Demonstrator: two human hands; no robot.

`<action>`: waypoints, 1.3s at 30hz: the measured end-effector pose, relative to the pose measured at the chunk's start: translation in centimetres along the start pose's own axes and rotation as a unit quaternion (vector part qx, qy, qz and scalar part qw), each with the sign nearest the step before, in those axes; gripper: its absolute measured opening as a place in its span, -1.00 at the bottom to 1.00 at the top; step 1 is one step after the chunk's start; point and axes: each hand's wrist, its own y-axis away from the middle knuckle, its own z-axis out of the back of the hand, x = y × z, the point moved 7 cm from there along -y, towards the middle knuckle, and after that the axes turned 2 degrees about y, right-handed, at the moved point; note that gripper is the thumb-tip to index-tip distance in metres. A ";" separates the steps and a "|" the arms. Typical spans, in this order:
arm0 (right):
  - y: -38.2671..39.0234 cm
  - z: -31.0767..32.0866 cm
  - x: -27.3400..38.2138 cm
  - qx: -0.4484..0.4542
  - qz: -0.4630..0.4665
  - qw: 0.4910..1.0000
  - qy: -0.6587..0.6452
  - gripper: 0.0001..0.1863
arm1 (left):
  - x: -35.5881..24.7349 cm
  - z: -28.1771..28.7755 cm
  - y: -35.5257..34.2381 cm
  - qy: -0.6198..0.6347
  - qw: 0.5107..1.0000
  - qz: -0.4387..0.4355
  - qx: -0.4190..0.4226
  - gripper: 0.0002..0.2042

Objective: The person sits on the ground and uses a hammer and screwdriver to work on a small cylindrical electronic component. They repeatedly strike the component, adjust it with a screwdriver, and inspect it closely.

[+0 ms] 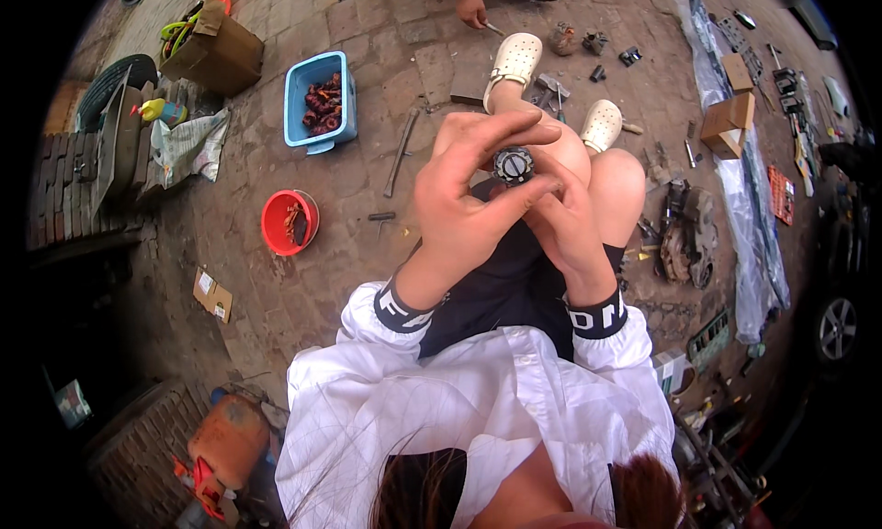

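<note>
In front of my knees I hold a small round dark metal part point(513, 165) with a notched rim and a line across its face. My left hand point(452, 191) is closed round it, thumb below and forefinger curved above. My right hand point(577, 215) is closed on the part's right side, its fingertips close to my left thumb. Part of the piece is hidden behind my fingers. Beyond my hands, a hammer-like tool point(549, 84) lies on the paving between my shoes.
A blue tub point(290, 106) of rusty parts and a red bucket point(265, 224) stand to the left. A long metal bar point(401, 154) lies nearer. Greasy machine parts point(689, 235) and plastic sheeting point(749, 244) lie right. Another person's hand point(472, 10) reaches in at the far side.
</note>
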 end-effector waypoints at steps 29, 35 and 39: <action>2.1 0.0 -1.0 0.029 -0.056 0.998 0.029 -0.58 | 1.1 -0.5 -0.2 0.205 0.967 0.153 0.017 -0.52; 2.1 -1.0 0.3 0.006 -0.047 0.998 -0.029 -0.55 | 3.0 -1.3 0.3 0.291 0.926 0.236 0.039 -0.52; 2.0 -0.8 0.2 -0.002 -0.046 0.998 -0.034 -0.54 | 3.3 -1.3 0.4 0.304 0.922 0.237 0.027 -0.52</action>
